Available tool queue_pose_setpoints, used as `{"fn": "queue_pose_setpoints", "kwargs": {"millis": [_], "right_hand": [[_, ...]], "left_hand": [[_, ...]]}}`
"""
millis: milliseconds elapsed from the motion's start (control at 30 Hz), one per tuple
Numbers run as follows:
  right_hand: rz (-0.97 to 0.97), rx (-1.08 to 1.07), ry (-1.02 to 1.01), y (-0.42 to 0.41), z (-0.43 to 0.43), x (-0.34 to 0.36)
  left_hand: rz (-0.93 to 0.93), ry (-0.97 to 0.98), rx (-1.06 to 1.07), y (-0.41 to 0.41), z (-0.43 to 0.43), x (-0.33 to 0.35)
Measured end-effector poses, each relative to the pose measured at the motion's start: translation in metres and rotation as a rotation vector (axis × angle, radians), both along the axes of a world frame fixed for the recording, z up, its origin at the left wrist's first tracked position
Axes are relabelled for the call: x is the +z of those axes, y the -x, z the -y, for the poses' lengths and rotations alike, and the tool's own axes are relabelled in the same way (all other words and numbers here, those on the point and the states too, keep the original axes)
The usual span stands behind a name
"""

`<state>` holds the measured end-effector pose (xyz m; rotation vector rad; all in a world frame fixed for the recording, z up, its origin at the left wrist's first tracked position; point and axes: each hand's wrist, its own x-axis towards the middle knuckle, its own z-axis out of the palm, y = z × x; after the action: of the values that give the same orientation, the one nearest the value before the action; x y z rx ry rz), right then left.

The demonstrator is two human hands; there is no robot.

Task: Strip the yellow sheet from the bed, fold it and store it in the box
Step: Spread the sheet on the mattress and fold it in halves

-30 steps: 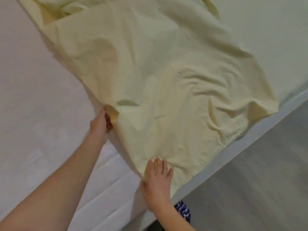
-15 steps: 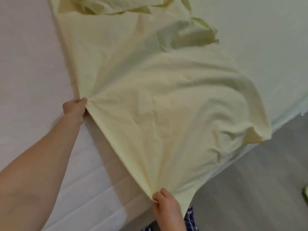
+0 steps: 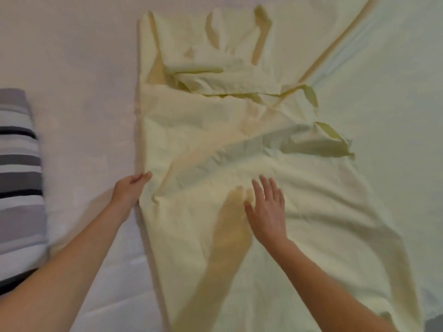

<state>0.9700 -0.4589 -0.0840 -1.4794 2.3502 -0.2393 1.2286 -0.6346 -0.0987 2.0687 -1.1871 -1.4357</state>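
Head view: yellow sheet (image 3: pixel 215 144) on the mattress, being squared for folding

Shows the yellow sheet off its corners and lying on the bare mattress (image 3: pixel 72 68) as a long, rumpled band that runs from the near edge toward the far side. Shows loose flaps doubled back near the far end and a twisted corner poking out to the right.

Grips the band's straight left edge with the left hand (image 3: pixel 129 190), fingers curled round the cloth. Seems meant to anchor that edge as the line for matching the other layers.

Presses the right hand (image 3: pixel 266 207) flat on the middle of the sheet, fingers straight and spread, grasping nothing. Probably serves to push wrinkles out toward the right and to stop the layers sliding over one another.

Leaves a striped pillow (image 3: pixel 19 176) at the left margin, well apart from the cloth and clear of the folding area. Reveals no box anywhere.

Judging from the lie of the cloth: stripping done, folding begun but untidy, storing not yet started. Calls next for tucking in the stray flaps on the right before any further fold. Otherwise risks a lopsided bundle, hard to fit in a box. Looks thin and limp, so likely to slip and bunch unless kept pinned while smoothed.
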Motion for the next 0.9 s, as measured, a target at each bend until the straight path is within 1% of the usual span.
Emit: {"fn": "queue_pose_setpoints", "kwargs": {"millis": [100,133,200,233,333,433,500,533,567,633,700,733,767,800,867,900], "right_hand": [[-0.147,0.158,0.033,0.045,0.104,-0.022],[-0.160,0.188,0.013,0.056,0.136,-0.029],[-0.136,0.181,-0.074,0.069,0.180,-0.051],[-0.131,0.160,-0.092,0.072,0.189,-0.064],[-0.214,0.110,0.021,0.073,0.186,-0.095],[-0.213,0.103,0.055,0.072,0.183,-0.102],[-0.210,0.107,0.075,0.073,0.184,-0.101],[-0.201,0.107,0.072,0.073,0.184,-0.100],[-0.186,0.107,0.071,0.073,0.185,-0.098],[-0.188,0.128,0.076,0.070,0.186,-0.091],[-0.183,0.132,0.085,0.068,0.190,-0.079],[-0.135,0.085,0.097,0.066,0.196,-0.068],[-0.052,-0.025,0.124,0.065,0.209,-0.055],[0.109,-0.212,0.162,0.064,0.230,-0.043],[0.619,-0.728,0.241,0.066,0.281,-0.021],[0.857,-0.929,0.259,0.071,0.304,-0.015]], "left_hand": [[-0.011,0.089,0.015,0.021,0.041,-0.004],[-0.018,0.113,0.019,0.027,0.056,-0.007],[-0.033,0.165,0.053,0.040,0.087,-0.015],[0.000,0.206,0.062,0.046,0.105,-0.019],[0.266,0.409,-0.008,0.071,0.164,-0.034],[0.429,0.578,-0.112,0.091,0.218,-0.050],[0.627,0.656,-0.209,0.087,0.247,-0.062],[0.697,0.691,-0.274,0.082,0.258,-0.067],[0.737,0.722,-0.350,0.075,0.268,-0.072],[0.754,0.733,-0.471,0.066,0.280,-0.080],[0.761,0.714,-0.514,0.065,0.283,-0.084],[0.768,0.706,-0.526,0.065,0.283,-0.086],[0.776,0.702,-0.531,0.065,0.282,-0.086],[0.780,0.697,-0.530,0.066,0.282,-0.086],[0.783,0.672,-0.537,0.066,0.282,-0.087],[0.780,0.665,-0.535,0.066,0.282,-0.086]]}}
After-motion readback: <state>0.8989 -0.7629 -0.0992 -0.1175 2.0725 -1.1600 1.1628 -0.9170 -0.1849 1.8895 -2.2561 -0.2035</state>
